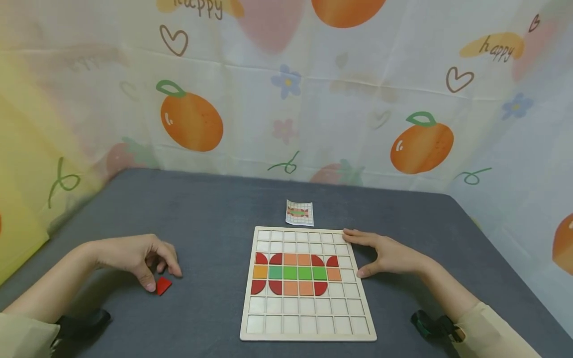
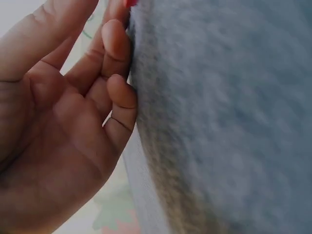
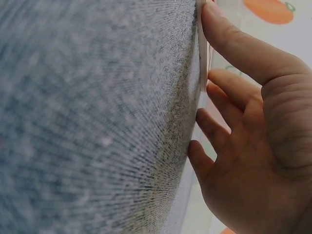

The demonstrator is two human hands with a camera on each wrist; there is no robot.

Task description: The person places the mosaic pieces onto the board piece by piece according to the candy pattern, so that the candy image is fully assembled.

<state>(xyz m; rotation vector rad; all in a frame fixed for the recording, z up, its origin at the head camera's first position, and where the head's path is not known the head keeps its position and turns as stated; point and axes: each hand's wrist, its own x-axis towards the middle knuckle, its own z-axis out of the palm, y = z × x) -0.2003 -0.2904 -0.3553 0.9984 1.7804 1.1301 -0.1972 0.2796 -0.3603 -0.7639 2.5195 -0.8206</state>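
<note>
On the dark grey table to the left, a small red tile [image 1: 163, 285] lies beside the thumb of my left hand [image 1: 147, 258]. The thumb tip touches or nearly touches its edge, while the index fingertip is just past its far corner. In the left wrist view only a sliver of red [image 2: 130, 2] shows at the top. My right hand [image 1: 387, 251] rests against the right side of a pale grid board [image 1: 309, 335], thumb on the edge and fingertips at the upper right corner. Rows of red curved tiles, salmon tiles [image 1: 290, 259] and green tiles [image 1: 305, 273] fill the board's middle.
A small printed card [image 1: 300, 213] with a coloured grid pattern lies behind the board. Beyond the grey table [image 1: 201, 209] hangs a fruit-print curtain [image 1: 250, 124]. Each wrist carries a dark strapped device, one of them [image 1: 431, 325] at the right.
</note>
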